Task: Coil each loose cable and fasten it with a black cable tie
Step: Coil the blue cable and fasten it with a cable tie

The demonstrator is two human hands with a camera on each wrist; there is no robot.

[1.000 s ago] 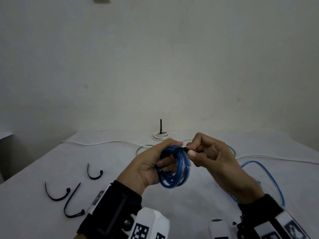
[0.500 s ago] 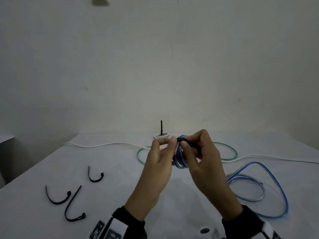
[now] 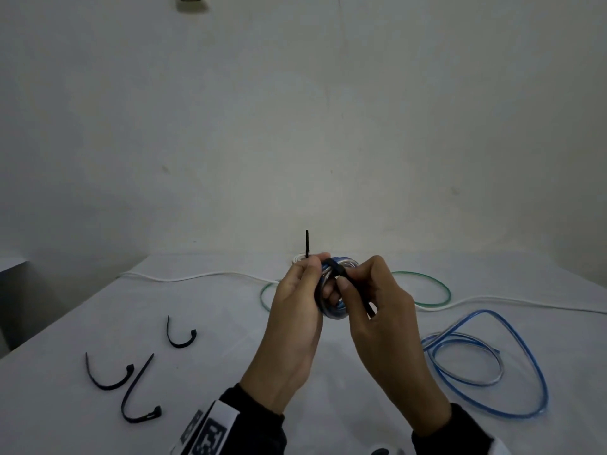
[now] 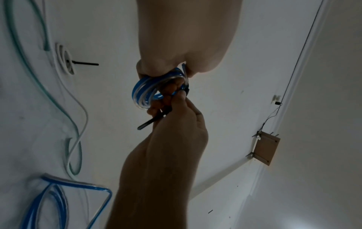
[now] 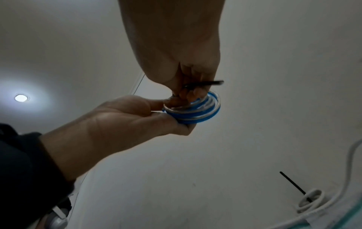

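A white desk stands against a plain pale wall. High on the wall, at the top edge of the head view, sits a small pale fitting. A round ceiling light glows overhead. A small brown board is fixed to the wall, and a thin dark wire runs up from it.

I see both hands raised together in front of me, above the counter. My left hand curls its fingers around the blue coil. My right hand pinches the black tie between thumb and fingers.
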